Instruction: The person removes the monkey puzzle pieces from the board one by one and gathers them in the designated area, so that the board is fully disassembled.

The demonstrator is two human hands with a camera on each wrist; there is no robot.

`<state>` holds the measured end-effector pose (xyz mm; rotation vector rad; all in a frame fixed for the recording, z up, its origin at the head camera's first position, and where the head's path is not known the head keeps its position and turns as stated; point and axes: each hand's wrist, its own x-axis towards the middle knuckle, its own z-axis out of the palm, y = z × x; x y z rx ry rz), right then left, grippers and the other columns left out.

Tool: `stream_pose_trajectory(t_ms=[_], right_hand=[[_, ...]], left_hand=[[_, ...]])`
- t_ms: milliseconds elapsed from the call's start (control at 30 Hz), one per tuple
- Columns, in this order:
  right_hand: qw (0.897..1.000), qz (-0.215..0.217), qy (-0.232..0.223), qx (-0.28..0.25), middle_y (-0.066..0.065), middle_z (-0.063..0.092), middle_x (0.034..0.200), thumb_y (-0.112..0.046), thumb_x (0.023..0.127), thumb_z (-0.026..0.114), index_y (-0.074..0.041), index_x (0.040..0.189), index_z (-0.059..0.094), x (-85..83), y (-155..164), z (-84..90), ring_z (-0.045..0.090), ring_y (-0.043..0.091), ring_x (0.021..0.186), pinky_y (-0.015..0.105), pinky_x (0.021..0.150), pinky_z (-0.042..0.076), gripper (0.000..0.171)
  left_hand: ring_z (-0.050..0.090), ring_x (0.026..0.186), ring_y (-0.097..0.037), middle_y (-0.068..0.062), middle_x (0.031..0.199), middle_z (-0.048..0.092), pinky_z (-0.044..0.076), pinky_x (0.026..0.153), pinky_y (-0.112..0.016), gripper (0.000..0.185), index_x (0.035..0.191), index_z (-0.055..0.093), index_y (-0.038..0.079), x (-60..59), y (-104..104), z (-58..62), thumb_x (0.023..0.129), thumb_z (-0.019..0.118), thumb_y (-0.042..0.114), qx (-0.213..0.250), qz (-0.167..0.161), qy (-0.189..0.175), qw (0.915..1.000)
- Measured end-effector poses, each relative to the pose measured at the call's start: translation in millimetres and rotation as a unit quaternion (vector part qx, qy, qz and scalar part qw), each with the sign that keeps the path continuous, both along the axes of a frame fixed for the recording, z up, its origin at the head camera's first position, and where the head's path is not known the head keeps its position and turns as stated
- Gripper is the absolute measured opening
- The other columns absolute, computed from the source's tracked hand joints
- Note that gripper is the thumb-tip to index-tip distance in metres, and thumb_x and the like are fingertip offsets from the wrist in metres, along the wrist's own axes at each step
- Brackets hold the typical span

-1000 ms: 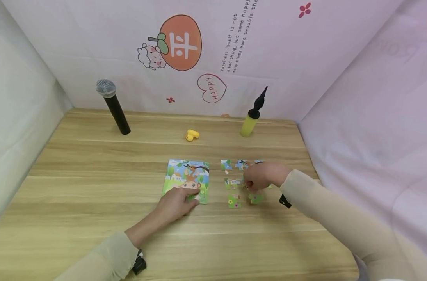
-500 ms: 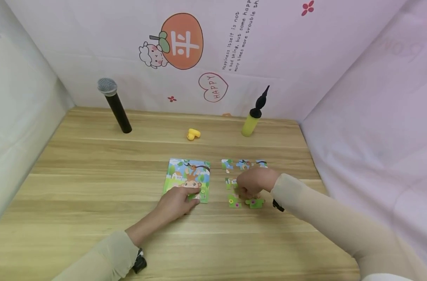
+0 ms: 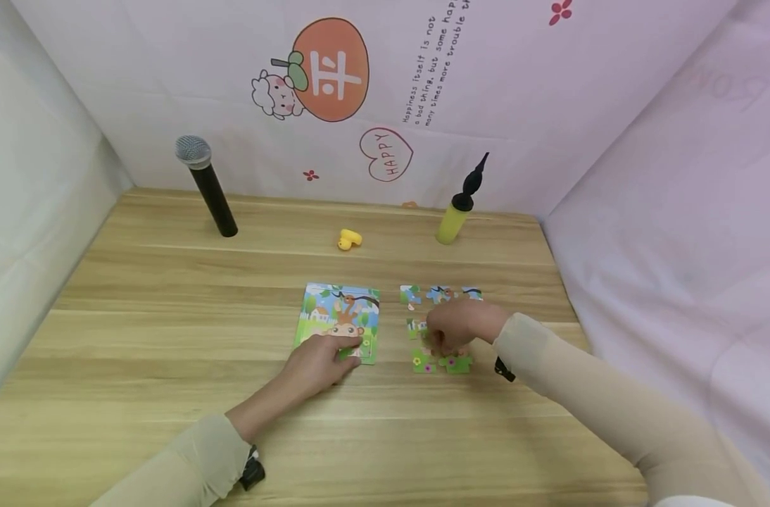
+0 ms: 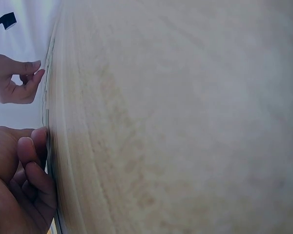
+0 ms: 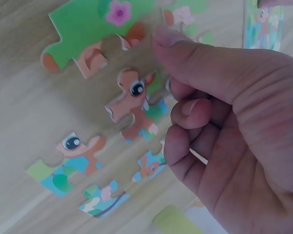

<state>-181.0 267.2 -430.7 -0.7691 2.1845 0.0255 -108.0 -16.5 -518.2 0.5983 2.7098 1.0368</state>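
Observation:
A square puzzle board (image 3: pixel 312 310) with a monkey picture lies mid-table. My left hand (image 3: pixel 318 362) holds it at its lower right, index finger on top and thumb at the near edge. In the left wrist view, the curled fingers (image 4: pixel 36 180) sit against a thin edge. My right hand (image 3: pixel 464 325) is over the loose pieces to the right, fingers curled down. Its thumb tip is beside a green puzzle piece with a flower (image 5: pixel 83 27); the index fingertip is hidden. Other pieces lie around it, such as one with an eye (image 5: pixel 132 100) and a branch piece (image 5: pixel 105 201).
A black microphone (image 3: pixel 215 201) stands at the back left. Behind the board lies a small yellow toy (image 3: pixel 349 239). A yellow and black pump (image 3: pixel 455 218) stands at the back right. Patterned white cloth (image 3: pixel 486 84) hangs behind the table and at both sides.
My right hand has shifted left and slightly nearer. The green flower piece has moved nearer, then left towards the piece beside it. My left hand stays on the board.

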Motion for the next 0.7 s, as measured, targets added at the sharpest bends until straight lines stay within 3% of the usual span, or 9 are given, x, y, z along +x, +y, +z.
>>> stream_pose_trajectory(t_ms=[133,233,333,500,600,700], right_hand=[[0.998,0.016,0.023,-0.048,-0.011,0.033,0.054,0.008,0.090,0.062,-0.016,0.059,0.050,-6.4,2.4,3.0,0.027,0.009,0.053,0.032,0.061,0.030,0.041],[0.993,0.020,0.043,-0.112,-0.011,0.051,0.068,-0.002,0.095,0.066,-0.016,0.078,0.070,-11.6,-1.1,4.3,0.041,0.008,0.062,0.031,0.068,0.040,0.022],[0.979,0.008,0.053,-0.199,-0.011,0.060,0.084,-0.014,0.097,0.072,-0.016,0.100,0.077,-14.4,-10.5,-0.6,0.050,0.010,0.073,0.030,0.066,0.045,0.007],[0.942,-0.008,0.051,-0.332,-0.006,0.063,0.095,-0.021,0.090,0.080,-0.016,0.108,0.079,-14.3,-30.8,-25.4,0.052,0.014,0.078,0.029,0.067,0.047,0.018],[0.928,-0.011,0.047,-0.370,0.000,0.064,0.096,-0.022,0.090,0.081,-0.015,0.108,0.080,-14.3,-41.1,-41.7,0.052,0.015,0.078,0.028,0.067,0.046,0.020],[0.924,-0.012,0.054,-0.379,0.001,0.064,0.096,-0.024,0.090,0.080,-0.017,0.108,0.080,-15.7,-49.1,-51.5,0.053,0.017,0.079,0.027,0.068,0.046,0.019]], left_hand=[[0.029,0.041,-0.005,0.009,0.047,0.038,0.024,0.041,-0.024,0.038,0.127,0.074,0.018,0.4,0.3,2.0,0.092,0.079,0.030,0.004,-0.003,0.003,1.0000],[0.030,0.041,-0.005,0.009,0.047,0.039,0.025,0.041,-0.024,0.038,0.128,0.073,0.018,0.4,-0.4,1.7,0.092,0.078,0.030,0.004,-0.004,0.002,1.0000],[0.029,0.041,-0.004,0.010,0.047,0.039,0.025,0.041,-0.023,0.039,0.128,0.073,0.018,-0.1,-1.8,0.1,0.092,0.078,0.031,0.004,-0.004,-0.001,1.0000],[0.031,0.042,-0.003,0.011,0.048,0.037,0.028,0.042,-0.024,0.040,0.128,0.073,0.017,-1.9,-4.0,-1.5,0.091,0.079,0.031,0.014,-0.004,-0.002,0.9999],[0.036,0.041,-0.003,0.012,0.047,0.040,0.031,0.041,-0.024,0.041,0.130,0.072,0.015,-1.8,-6.3,-1.1,0.093,0.077,0.029,0.027,-0.009,-0.014,0.9995],[0.040,0.039,-0.004,0.011,0.046,0.044,0.032,0.040,-0.024,0.041,0.132,0.070,0.016,-2.9,-9.8,2.3,0.093,0.077,0.029,0.037,-0.009,-0.031,0.9988]])
